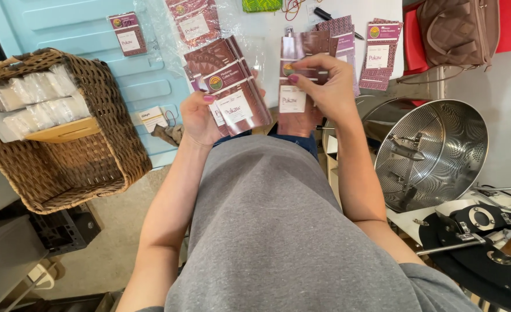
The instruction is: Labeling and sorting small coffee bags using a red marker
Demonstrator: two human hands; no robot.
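My left hand [200, 118] grips a fanned stack of maroon patterned pouches [232, 86] with white labels, thumb across the lower edge. My right hand [325, 89] holds a single maroon pouch [293, 98] upright by its middle, fingers pinched on its front. Both hands are raised in front of my chest, over the edge of a white table [267, 29]. More pouches of the same kind lie on the table above: one at the left [127, 33], one in clear plastic [195, 23], and a few at the right [380, 55].
A wicker basket [111, 133] with clear-wrapped white packets stands at the left on a light blue surface [65, 23]. A round perforated metal drum [440, 153] sits at the right, with a black machine [481, 242] below it. A brown handbag [458, 29] rests on a red chair.
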